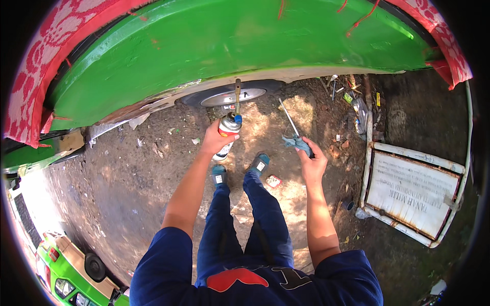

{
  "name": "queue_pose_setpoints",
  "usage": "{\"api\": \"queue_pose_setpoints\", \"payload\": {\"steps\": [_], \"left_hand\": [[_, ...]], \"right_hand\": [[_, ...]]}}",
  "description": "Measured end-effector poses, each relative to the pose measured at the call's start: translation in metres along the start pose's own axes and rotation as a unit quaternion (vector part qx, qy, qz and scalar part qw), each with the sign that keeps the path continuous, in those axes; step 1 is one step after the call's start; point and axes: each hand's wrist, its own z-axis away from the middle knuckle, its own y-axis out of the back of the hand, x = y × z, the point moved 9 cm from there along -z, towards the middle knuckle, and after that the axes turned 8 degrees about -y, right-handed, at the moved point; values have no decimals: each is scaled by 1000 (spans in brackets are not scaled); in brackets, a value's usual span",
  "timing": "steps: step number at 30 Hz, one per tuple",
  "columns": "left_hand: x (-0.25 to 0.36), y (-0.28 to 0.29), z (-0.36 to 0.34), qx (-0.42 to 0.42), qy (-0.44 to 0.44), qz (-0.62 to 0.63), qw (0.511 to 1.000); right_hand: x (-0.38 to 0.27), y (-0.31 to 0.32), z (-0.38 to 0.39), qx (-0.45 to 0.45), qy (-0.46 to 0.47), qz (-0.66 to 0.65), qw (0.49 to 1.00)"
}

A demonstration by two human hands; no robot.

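Note:
My left hand (pixel 217 136) is wrapped round a gas torch (pixel 229 124), a white and red canister with a brass-coloured nozzle pointing up toward the green car body (pixel 224 46). I cannot make out any flame. In my right hand (pixel 312 157) is a long thin metal tool (pixel 290 118) with a dark handle, its pale shaft slanting up and to the left. A bluish-grey rag (pixel 294 142) is bunched round the tool's base at my fingertips. Both hands are apart from the car body, above the ground between it and my feet.
A wheel (pixel 234 97) sits under the car's lower edge. Patterned red cloth (pixel 38 76) hangs at its sides. To the right lean a rusty white framed sign (pixel 413 191) and litter with a plastic bottle (pixel 360 115). A small red-edged box (pixel 273 180) lies beside my right foot. Another green car (pixel 76 270) stands lower left.

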Motion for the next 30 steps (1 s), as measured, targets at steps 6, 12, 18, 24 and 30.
{"api": "queue_pose_setpoints", "payload": {"steps": [6, 12, 18, 24, 30], "left_hand": [[13, -17, -25, -12, -24, 8, 1000], [13, -28, -29, -12, -15, 32, 999], [5, -9, -16, 14, -14, 23, 1000], [2, 9, -11, 16, -15, 1, 1000], [7, 5, -12, -1, -9, -5, 1000]], "right_hand": [[6, 7, -17, 5, -9, 3, 1000], [4, 11, -25, 5, 14, -3, 1000], [2, 6, -25, -9, 13, -7, 1000], [7, -9, -14, -9, -9, -14, 1000], [12, -14, -1, -4, -17, -33, 999]]}}
